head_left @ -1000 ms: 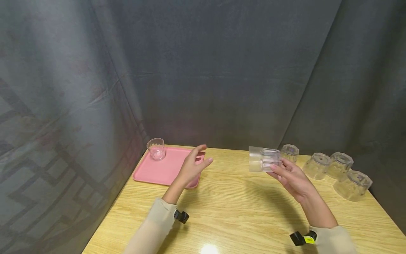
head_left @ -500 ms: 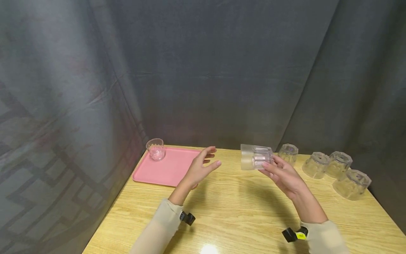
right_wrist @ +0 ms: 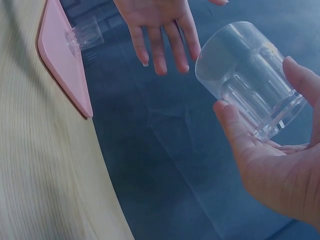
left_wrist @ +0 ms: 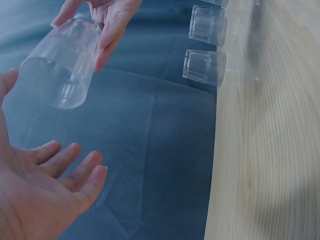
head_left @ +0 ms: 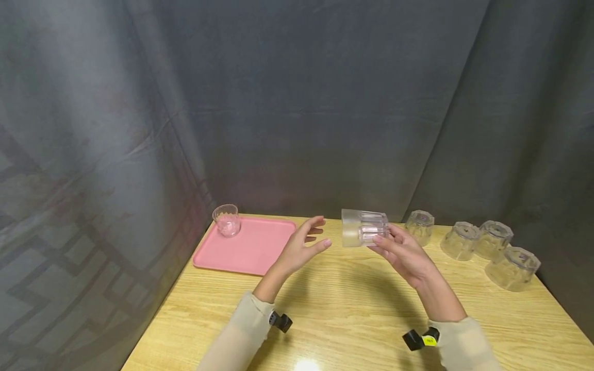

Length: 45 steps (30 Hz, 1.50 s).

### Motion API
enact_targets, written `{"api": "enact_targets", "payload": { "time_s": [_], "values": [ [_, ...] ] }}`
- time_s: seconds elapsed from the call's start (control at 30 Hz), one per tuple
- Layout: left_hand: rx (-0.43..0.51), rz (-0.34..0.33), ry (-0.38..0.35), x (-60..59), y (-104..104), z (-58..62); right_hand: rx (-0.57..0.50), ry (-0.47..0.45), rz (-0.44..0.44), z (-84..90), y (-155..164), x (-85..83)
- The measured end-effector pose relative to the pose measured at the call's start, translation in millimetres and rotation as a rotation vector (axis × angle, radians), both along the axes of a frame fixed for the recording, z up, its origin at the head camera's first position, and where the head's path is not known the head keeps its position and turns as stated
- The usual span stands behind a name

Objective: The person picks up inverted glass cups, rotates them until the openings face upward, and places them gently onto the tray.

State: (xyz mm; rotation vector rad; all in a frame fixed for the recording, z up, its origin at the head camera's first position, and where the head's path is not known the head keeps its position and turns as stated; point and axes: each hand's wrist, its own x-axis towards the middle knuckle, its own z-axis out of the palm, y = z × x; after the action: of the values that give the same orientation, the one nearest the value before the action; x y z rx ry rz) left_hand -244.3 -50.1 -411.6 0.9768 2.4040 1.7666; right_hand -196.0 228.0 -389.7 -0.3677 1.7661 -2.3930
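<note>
My right hand grips a clear ribbed glass by its base and holds it on its side above the table, mouth pointing left. In the right wrist view the thumb and fingers curl round the glass. My left hand hovers open, palm turned toward the glass's mouth, a short gap away and touching nothing. In the left wrist view the left hand's fingers are spread below the glass.
A pink tray lies at the table's back left with a small clear glass upright in its far corner. Several glasses stand upside down at the back right. Dark curtains close in the table.
My right hand has carried the glass leftward, away from the upside-down glasses. My left hand has moved right, off the tray's edge, toward the glass.
</note>
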Motion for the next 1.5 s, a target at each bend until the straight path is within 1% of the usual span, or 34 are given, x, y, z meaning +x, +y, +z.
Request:
{"api": "enact_targets", "payload": {
  "time_s": [0.13, 0.33, 0.53, 0.8, 0.97, 1.17, 1.3, 1.5],
  "values": [
    [-0.009, -0.026, -0.012, 0.1, 2.2, -0.7, 0.014, -0.013, -0.008, 1.3, -4.3, -0.4],
    [0.025, -0.057, -0.021, 0.0, 6.3, -1.3, 0.019, -0.024, -0.013, 2.5, -9.0, -1.4],
    [0.03, -0.041, -0.016, 1.1, 11.6, -1.5, 0.018, -0.018, -0.001, 2.9, -12.7, -2.6],
    [0.021, -0.042, -0.061, 4.4, 20.5, 1.2, 0.043, -0.014, 0.018, 3.5, -17.0, -2.6],
    [0.022, -0.034, -0.067, 5.2, 23.3, 3.5, 0.051, -0.005, 0.028, 3.5, -19.6, -3.4],
    [0.05, -0.034, -0.079, 3.4, 25.5, 4.0, 0.036, 0.025, 0.055, 1.0, -22.4, -4.4],
    [0.083, -0.035, -0.108, 2.9, 25.9, 4.4, 0.029, 0.03, 0.07, -0.7, -25.0, -5.9],
    [0.116, -0.033, -0.154, 2.2, 26.6, 5.0, 0.039, 0.019, 0.065, -3.7, -26.3, -6.6]
  ]
}}
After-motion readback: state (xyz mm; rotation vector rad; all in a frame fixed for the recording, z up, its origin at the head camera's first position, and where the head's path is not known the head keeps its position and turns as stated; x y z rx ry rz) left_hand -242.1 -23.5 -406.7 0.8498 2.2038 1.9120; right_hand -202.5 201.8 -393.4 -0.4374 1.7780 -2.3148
